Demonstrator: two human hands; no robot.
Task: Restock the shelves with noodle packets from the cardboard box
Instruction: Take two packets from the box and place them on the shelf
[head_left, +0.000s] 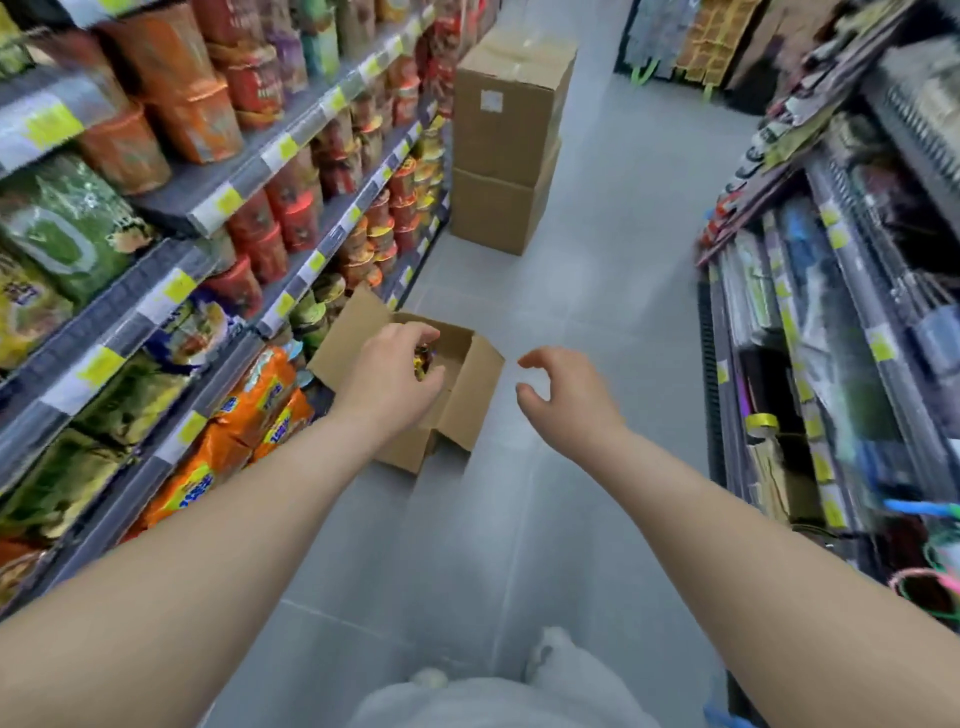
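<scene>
An open cardboard box (470, 395) sits on the grey floor beside the left shelves, its flaps up. My left hand (392, 374) reaches into it, and its fingers curl round a dark red and yellow noodle packet (423, 358), mostly hidden by the hand. My right hand (563, 392) hovers to the right of the box, above the floor, fingers loosely curled and holding nothing. Orange noodle packets (254, 400) fill the low left shelf. Green and yellow packets (57, 234) lie on the shelves above.
Cup noodles (291, 208) line the left shelves further along. Two closed cardboard boxes (506, 135) are stacked at the far end of those shelves. On the right stands a rack of stationery and wrapped goods (831, 312). Grey floor tiles (597, 249) run between.
</scene>
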